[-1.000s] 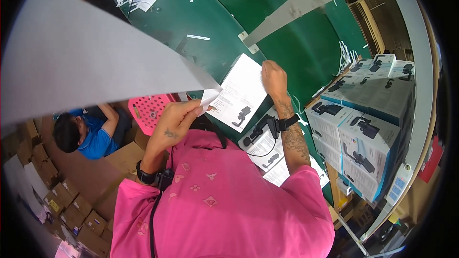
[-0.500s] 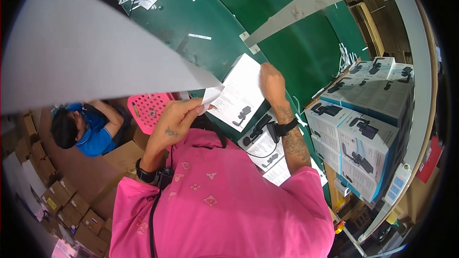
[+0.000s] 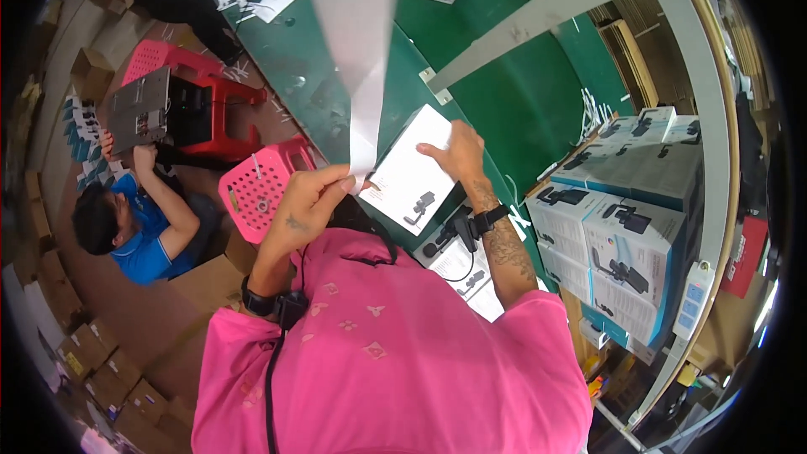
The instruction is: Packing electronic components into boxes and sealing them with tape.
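Currently, the scene reads as follows.
Left hand: the left hand (image 3: 309, 202) is raised in front of the chest, its grip closed on the lower corner of a large, thin grey-white sheet (image 3: 361, 42) that rises to the top edge of the view.
Right hand: the right hand (image 3: 458, 151) lies flat, fingers spread and clasping nothing, on the upper right edge of a white rectangular printed box (image 3: 408, 172).
Box position: the box lies tilted on the green surface (image 3: 513, 92), just beside the left hand.
Near items: black device parts and printed leaflets (image 3: 462, 269) lie below the box.
Right side: stacked white and blue product cartons (image 3: 622, 227).
Left side: a pink perforated plastic stool (image 3: 256, 189); a seated person in a blue shirt (image 3: 139, 235).
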A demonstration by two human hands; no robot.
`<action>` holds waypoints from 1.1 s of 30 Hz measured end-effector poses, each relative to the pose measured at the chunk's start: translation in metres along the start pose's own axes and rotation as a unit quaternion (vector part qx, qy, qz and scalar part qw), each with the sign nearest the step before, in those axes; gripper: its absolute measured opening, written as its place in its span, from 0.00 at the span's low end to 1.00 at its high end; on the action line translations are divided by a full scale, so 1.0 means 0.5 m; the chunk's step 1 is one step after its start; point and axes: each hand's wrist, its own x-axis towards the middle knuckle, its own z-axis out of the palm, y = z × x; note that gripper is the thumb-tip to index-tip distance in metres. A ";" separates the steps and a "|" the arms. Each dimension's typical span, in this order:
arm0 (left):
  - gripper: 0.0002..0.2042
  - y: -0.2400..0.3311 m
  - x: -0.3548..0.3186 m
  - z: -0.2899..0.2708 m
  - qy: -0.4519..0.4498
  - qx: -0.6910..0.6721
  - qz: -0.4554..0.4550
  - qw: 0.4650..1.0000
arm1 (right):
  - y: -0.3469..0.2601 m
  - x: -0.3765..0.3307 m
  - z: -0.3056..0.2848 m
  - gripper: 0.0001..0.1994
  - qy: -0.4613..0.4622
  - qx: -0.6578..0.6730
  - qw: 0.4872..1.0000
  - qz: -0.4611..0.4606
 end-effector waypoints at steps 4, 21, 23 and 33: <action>0.14 0.016 -0.030 -0.016 0.013 -0.200 -0.011 0.980 | -0.016 -0.014 -0.012 0.40 -0.020 -0.014 0.998 0.054; 0.13 0.013 -0.101 -0.022 -0.029 -0.334 0.052 0.941 | -0.205 -0.216 -0.152 0.13 0.256 0.134 0.955 -0.065; 0.12 0.017 -0.107 -0.013 -0.022 -0.334 0.044 0.941 | -0.299 -0.257 -0.196 0.11 0.354 0.077 0.906 -0.217; 0.12 0.025 -0.134 -0.012 0.107 -0.317 0.027 0.942 | -0.292 -0.204 -0.136 0.55 0.095 -0.011 0.973 -0.208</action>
